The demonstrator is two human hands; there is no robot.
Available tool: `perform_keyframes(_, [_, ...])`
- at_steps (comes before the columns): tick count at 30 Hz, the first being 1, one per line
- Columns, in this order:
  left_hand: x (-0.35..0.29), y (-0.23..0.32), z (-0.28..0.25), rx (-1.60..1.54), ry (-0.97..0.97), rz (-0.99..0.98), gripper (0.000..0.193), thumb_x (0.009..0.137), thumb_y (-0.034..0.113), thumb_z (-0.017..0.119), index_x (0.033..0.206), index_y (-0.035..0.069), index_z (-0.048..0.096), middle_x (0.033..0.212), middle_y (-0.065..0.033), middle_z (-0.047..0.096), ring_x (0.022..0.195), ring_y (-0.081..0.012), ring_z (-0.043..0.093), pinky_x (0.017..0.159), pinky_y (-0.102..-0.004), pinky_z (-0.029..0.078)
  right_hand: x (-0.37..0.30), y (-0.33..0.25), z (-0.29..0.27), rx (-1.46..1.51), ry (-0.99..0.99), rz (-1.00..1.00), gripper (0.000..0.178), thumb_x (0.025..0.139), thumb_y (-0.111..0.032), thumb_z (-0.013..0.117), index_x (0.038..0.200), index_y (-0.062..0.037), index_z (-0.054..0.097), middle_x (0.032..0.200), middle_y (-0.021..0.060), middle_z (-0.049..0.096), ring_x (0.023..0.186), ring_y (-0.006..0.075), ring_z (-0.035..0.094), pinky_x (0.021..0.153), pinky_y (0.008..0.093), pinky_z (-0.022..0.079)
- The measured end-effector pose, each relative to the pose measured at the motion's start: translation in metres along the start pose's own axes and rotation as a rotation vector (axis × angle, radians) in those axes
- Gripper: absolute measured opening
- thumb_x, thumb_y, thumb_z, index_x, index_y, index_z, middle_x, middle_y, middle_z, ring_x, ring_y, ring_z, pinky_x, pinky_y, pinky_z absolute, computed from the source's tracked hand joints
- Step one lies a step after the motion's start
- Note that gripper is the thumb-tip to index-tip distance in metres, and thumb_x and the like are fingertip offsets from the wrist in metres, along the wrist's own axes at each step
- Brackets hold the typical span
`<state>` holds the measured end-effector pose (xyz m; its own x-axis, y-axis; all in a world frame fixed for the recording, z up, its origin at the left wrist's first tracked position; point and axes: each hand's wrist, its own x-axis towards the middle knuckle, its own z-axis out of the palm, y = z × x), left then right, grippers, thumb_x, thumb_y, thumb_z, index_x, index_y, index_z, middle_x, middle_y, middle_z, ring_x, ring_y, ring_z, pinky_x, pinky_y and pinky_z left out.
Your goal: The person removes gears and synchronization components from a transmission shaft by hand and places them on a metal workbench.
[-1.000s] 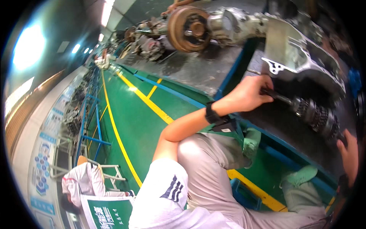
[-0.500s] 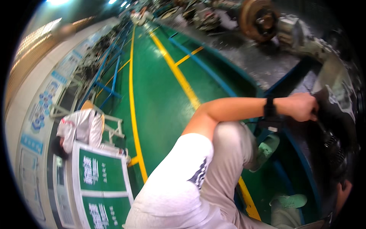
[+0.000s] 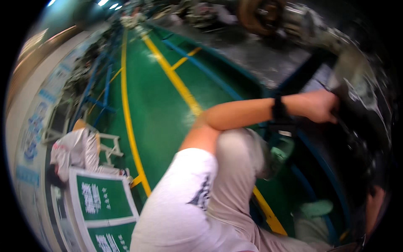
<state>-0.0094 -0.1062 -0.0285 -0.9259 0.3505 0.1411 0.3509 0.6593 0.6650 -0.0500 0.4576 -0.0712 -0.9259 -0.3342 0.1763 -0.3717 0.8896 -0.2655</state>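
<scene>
Just past the blue near edge of the desk (image 3: pixel 252 63), in the head view, the left hand (image 3: pixel 322 107) curls its fingers closed around one end of a dark, blurred geared shaft (image 3: pixel 356 145). Near the shaft's other end is the right hand (image 3: pixel 375 206); whether its fingers grip, I cannot tell. Beside the shaft sits a pale metal housing (image 3: pixel 363 90); farther along the desk, back from that edge, stands a rusty drum (image 3: pixel 249 19).

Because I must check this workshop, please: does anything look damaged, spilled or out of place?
Nothing looks clearly spilled or broken, though the picture is blurred. Only the round drum on the dark bench stands out: its brown surface looks rusty beside the silvery housing.
</scene>
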Motion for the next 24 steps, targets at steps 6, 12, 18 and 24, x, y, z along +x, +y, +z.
perform_keyframes(6, [-0.008,0.007,-0.003,-0.021,0.037,0.012,0.026,0.098,0.017,0.078,0.116,-0.002,0.073,0.106,-0.0174,0.076,0.100,-0.0274,0.072,0.091,-0.0397,0.056,-0.002,-0.071,0.006,-0.134,0.173,-0.099,0.023,0.085,-0.013,0.078,0.103,0.0003,0.075,0.100,0.0223,0.071,0.101,0.0437,0.065,0.087,0.0513,0.051])
perform_keyframes(12, [0.006,0.028,-0.011,0.026,-0.109,-0.210,0.021,0.105,0.012,0.070,0.120,-0.003,0.072,0.091,-0.0048,0.069,0.082,-0.0120,0.059,0.075,-0.0286,0.048,-0.004,-0.107,-0.019,-0.230,0.031,0.067,0.019,0.083,-0.018,0.081,0.093,-0.0021,0.079,0.091,0.0197,0.072,0.093,0.0412,0.067,0.083,0.0526,0.053])
perform_keyframes(18, [0.005,0.027,-0.012,-0.181,-0.083,-0.265,0.026,0.106,0.013,0.071,0.127,-0.001,0.067,0.091,-0.0005,0.068,0.075,-0.0051,0.052,0.062,-0.0230,0.039,-0.011,-0.114,-0.017,-0.224,0.118,0.088,0.021,0.080,-0.018,0.084,0.092,-0.0020,0.081,0.088,0.0198,0.073,0.093,0.0406,0.067,0.083,0.0514,0.053])
perform_keyframes(24, [0.000,0.019,-0.009,-0.245,-0.056,-0.348,0.053,0.115,0.041,0.058,0.097,-0.005,0.074,0.079,-0.0028,0.066,0.065,-0.0053,0.050,0.060,-0.0234,0.038,-0.011,-0.111,-0.010,-0.201,0.170,0.039,0.021,0.081,-0.018,0.084,0.094,-0.0018,0.081,0.089,0.0196,0.074,0.092,0.0403,0.067,0.083,0.0506,0.053])
